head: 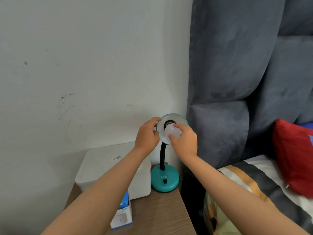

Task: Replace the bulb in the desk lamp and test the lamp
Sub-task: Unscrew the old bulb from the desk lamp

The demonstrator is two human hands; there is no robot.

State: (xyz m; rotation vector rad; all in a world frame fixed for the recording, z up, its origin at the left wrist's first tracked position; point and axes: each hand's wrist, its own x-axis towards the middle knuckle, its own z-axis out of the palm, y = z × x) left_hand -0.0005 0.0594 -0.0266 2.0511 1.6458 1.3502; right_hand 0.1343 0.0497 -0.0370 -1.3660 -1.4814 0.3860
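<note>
A teal desk lamp stands on the wooden bedside table, its round base (pixel 165 181) carrying a black switch (pixel 164 181). A black gooseneck (pixel 162 155) rises to the shade (pixel 182 120), whose white inside faces me. My left hand (pixel 148 134) grips the shade's left rim. A white bulb (pixel 172 132) sits at the dark socket (pixel 168 123), and my right hand (pixel 184 140) has its fingers closed around the bulb. Whether the bulb is seated in the socket is hidden by my fingers.
A white lidded plastic box (pixel 108 165) stands left of the lamp. A blue and white bulb carton (pixel 122 216) lies on the table (pixel 157 212) near its front. A grey padded headboard (pixel 228 82), a bed and a red pillow (pixel 293 156) fill the right side.
</note>
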